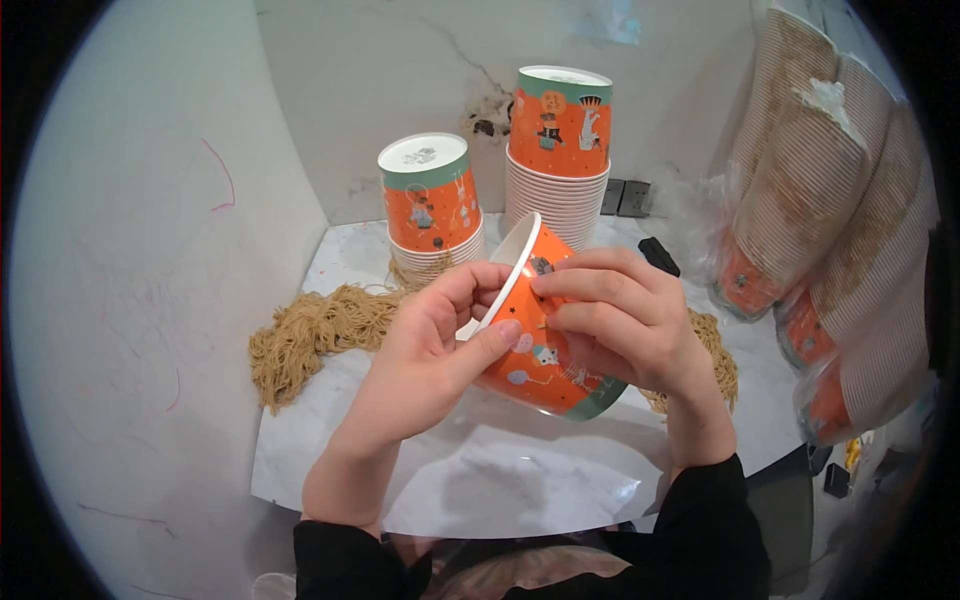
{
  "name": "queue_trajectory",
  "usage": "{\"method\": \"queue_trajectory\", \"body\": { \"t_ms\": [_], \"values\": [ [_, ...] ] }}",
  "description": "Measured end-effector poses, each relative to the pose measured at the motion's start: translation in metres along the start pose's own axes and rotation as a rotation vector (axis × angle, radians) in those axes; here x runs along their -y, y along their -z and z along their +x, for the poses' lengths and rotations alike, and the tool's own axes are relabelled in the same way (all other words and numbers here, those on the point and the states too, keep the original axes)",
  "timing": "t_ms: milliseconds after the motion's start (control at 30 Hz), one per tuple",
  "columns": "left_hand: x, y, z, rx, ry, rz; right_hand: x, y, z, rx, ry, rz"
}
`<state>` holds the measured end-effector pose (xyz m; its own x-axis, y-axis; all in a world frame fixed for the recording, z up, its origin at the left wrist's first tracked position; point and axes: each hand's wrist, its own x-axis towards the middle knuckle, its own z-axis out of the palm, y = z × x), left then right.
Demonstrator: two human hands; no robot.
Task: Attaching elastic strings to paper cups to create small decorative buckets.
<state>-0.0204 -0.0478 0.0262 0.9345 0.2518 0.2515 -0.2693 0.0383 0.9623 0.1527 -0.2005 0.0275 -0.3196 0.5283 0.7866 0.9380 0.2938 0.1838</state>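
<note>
A large orange paper cup (545, 375) with a green base band, a white rim and printed party figures is held tilted above the table, its mouth toward the upper left. My left hand (430, 345) grips it at the rim, thumb on the outer wall and fingers reaching over the edge inside. Bent fingers of my right hand (630, 320) press on the cup's outer side; their tips touch the print, and the thumb is partly hidden. Behind my hands stand a shorter stack of upturned matching cups (430, 205) and a taller stack (560, 130).
Tan stringy yarn-like strands (320, 345) lie in a heap at the left, with another bunch (715, 360) by my right wrist. Plastic-wrapped cup stacks (800, 180) lean at the right. The white marble-patterned table (450, 490) meets walls behind and left. A small black object (658, 256) lies behind my right hand.
</note>
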Motion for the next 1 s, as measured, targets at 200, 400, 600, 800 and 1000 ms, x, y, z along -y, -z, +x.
{"method": "queue_trajectory", "body": {
  "t_ms": [200, 400, 600, 800, 1000],
  "values": [
    [0.005, -0.002, 0.001, -0.021, -0.091, 0.040, 0.003, -0.004, -0.001, 0.012, -0.038, -0.015],
    [0.008, -0.002, 0.000, 0.011, -0.042, -0.031, 0.005, -0.002, 0.001, -0.009, -0.059, 0.015],
    [0.001, 0.000, 0.004, 0.069, 0.086, -0.152, 0.003, -0.005, -0.002, -0.049, -0.066, 0.011],
    [0.016, 0.011, 0.008, 0.058, 0.008, -0.206, 0.000, -0.009, -0.004, -0.093, -0.010, -0.002],
    [0.010, 0.005, 0.010, -0.019, 0.078, -0.249, 0.000, -0.011, -0.011, -0.231, -0.091, 0.012]
  ]
}}
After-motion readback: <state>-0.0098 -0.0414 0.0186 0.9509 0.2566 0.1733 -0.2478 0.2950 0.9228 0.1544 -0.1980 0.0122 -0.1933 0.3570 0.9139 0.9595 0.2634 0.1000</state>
